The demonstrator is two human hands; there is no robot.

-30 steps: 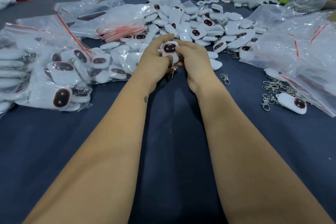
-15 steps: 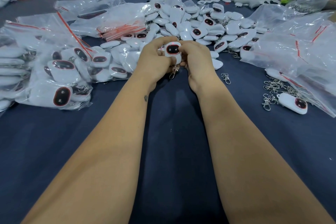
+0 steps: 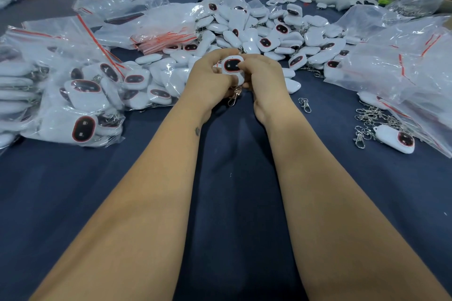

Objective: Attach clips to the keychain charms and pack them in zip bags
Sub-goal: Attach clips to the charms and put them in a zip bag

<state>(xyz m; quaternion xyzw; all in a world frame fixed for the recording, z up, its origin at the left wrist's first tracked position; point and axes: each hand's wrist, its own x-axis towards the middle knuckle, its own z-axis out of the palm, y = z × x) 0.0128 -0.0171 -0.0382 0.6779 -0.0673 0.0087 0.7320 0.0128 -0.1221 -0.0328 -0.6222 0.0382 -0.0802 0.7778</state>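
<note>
Both hands meet at the middle of the dark blue table. Between them is a white keychain charm (image 3: pixel 232 66) with a dark, red-rimmed oval face turned up. My left hand (image 3: pixel 208 80) grips its left side with curled fingers. My right hand (image 3: pixel 260 76) pinches its right edge, thumb on the face. A metal clip (image 3: pixel 234 98) hangs below the charm between my wrists. How the clip joins the charm is hidden by my fingers.
A big heap of loose white charms (image 3: pixel 269 32) lies behind my hands. Filled zip bags (image 3: pixel 80 95) are stacked at left, empty zip bags (image 3: pixel 411 61) at right. Loose clips (image 3: pixel 374 117), a single clip (image 3: pixel 305 104) and one charm (image 3: pixel 397 139) lie at right.
The charm has been raised slightly and turned between my fingers, and my hands have closed tighter around it. The clip still hangs beneath.
</note>
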